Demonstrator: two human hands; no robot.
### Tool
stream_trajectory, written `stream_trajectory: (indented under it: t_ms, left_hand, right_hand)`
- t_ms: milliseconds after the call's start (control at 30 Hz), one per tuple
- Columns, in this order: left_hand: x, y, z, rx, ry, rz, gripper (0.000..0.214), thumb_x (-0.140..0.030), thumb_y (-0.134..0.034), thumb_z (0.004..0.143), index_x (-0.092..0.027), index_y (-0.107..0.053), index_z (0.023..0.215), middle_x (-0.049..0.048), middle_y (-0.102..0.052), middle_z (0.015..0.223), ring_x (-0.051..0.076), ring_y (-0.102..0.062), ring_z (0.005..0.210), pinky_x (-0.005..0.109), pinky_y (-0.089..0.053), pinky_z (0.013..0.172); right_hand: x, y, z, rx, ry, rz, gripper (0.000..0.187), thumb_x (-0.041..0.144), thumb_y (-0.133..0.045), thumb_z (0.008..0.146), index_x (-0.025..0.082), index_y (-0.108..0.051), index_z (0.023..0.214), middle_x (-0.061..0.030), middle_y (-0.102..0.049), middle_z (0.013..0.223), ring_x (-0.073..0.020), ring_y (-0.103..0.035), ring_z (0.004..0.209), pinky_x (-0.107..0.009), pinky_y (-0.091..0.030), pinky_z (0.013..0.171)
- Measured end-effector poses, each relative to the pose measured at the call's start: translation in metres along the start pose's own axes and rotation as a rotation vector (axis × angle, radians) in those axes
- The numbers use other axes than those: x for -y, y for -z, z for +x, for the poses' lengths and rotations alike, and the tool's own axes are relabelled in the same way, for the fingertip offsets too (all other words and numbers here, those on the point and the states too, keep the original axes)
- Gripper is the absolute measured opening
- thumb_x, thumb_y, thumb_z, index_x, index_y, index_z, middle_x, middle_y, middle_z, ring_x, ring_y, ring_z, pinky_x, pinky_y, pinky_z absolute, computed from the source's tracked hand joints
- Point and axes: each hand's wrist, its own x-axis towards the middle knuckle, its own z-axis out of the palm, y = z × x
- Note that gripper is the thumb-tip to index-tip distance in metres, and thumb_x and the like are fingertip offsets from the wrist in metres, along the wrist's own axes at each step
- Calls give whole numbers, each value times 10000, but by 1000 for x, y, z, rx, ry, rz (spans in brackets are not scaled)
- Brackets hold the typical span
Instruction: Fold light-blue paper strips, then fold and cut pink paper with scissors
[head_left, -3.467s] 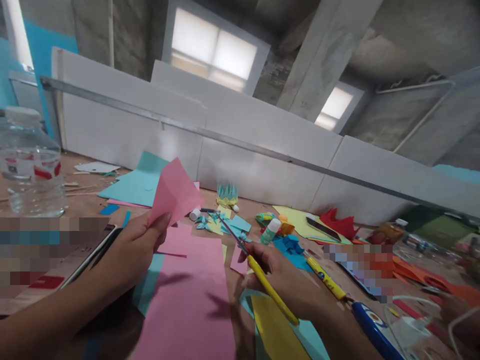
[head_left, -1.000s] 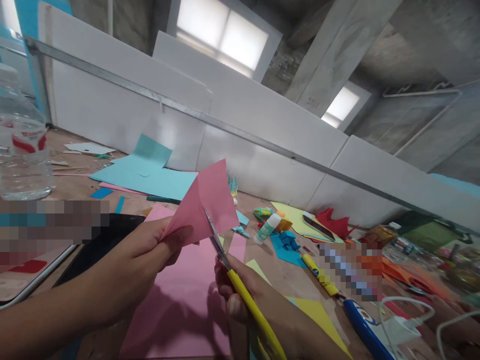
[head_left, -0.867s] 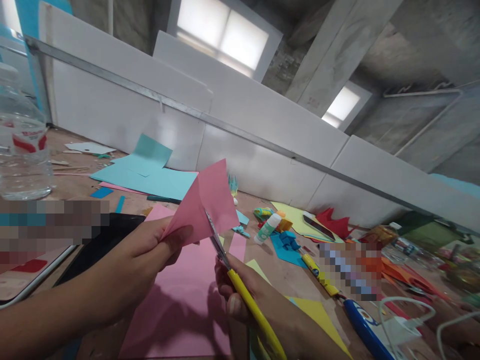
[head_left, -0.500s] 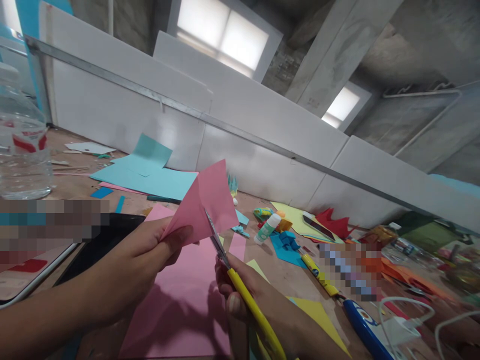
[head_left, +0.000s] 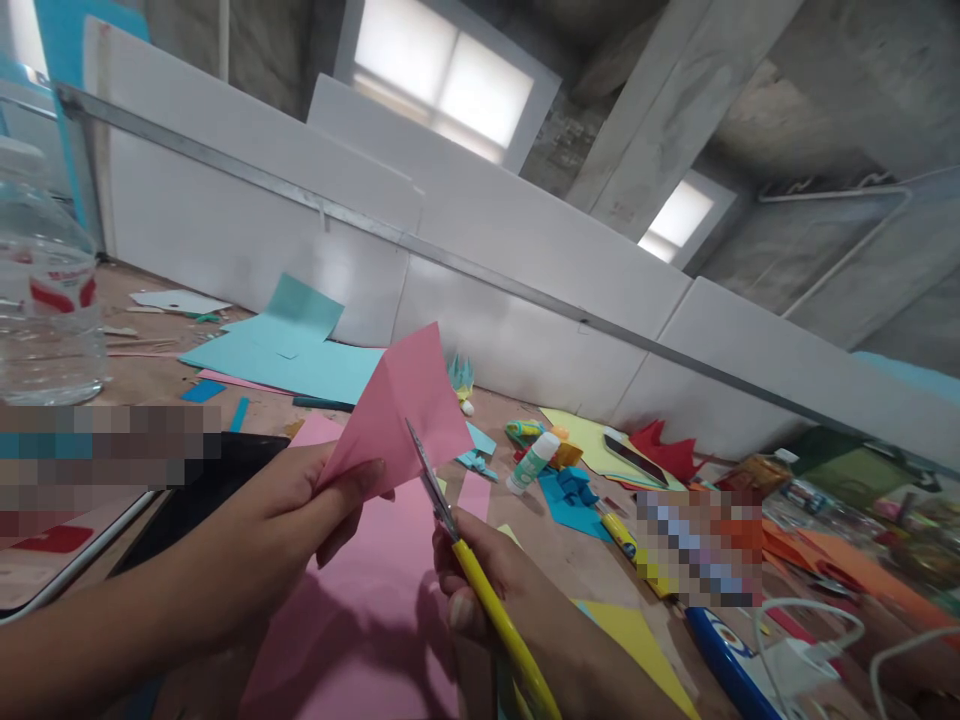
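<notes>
Between the thumb and fingers of my left hand [head_left: 322,500] is a creased sheet of pink paper [head_left: 405,395], raised above the table. My right hand [head_left: 487,570] is closed round yellow-handled scissors [head_left: 491,605], whose blades point up and to the left. The blades lie against the lower right part of the held paper, and their tips rest near its middle. Whether they are cutting into it I cannot tell. Below both hands a larger pink sheet [head_left: 352,620] lies flat on the table, with my shadow across it.
A water bottle [head_left: 49,290] stands at far left, near a black tablet-like object [head_left: 187,500]. Turquoise sheets [head_left: 292,350] lie at the back. A glue stick [head_left: 532,463], blue paper pieces [head_left: 576,490], a phone [head_left: 634,458] and a white cable plug [head_left: 799,655] are on the right.
The held pink paper has shifted slightly left and its top edge has turned a little. Both hands keep their grips and the scissors stay in nearly the same place.
</notes>
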Motion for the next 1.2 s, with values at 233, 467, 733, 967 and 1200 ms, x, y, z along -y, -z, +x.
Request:
stream_trajectory:
  t_ms: [233, 467, 733, 967, 1200]
  left_hand:
    - [-6, 2, -1, 5, 0, 82, 536, -690, -469, 824, -214, -441, 579, -27, -426, 568, 143, -376, 565, 270, -327, 535]
    - [-5, 3, -2, 27, -27, 14, 514, -640, -508, 847, -210, -461, 568, -25, -447, 571, 144, -400, 571, 267, -351, 547]
    - [-3, 5, -1, 35, -3, -6, 535, -647, -526, 838, -196, -541, 551, -11, -493, 565, 141, -432, 555, 267, -363, 532]
    - [-15, 10, -1, -10, -11, -84, 352, -548, -727, 754, -226, -734, 897, 34, -749, 880, 238, -667, 884, 300, -504, 741]
    - [-18, 19, -1, 153, 21, -83, 252, -460, -712, 804, -212, -732, 842, 26, -737, 836, 218, -669, 820, 289, -510, 704]
  right_hand:
    - [-5, 1, 2, -44, -5, -3, 537, 589, -784, 703, 189, -474, 882, 58, -409, 721, -96, -358, 640, -224, -276, 567]
    - [-4, 0, 4, -65, -23, 25, 553, 562, -819, 683, 194, -468, 900, 59, -399, 732, -94, -344, 637, -223, -280, 569]
    - [-9, 2, 7, -92, 30, -2, 587, 612, -819, 644, 178, -493, 869, 51, -408, 729, -100, -330, 651, -233, -285, 581]
    - [3, 1, 3, -64, -83, -88, 407, 335, -800, 690, 194, -476, 892, 40, -462, 764, -121, -434, 690, -237, -365, 625]
    - [6, 4, -1, 1, -58, -145, 343, 297, -750, 709, 192, -505, 926, 43, -461, 766, -113, -391, 679, -224, -354, 593]
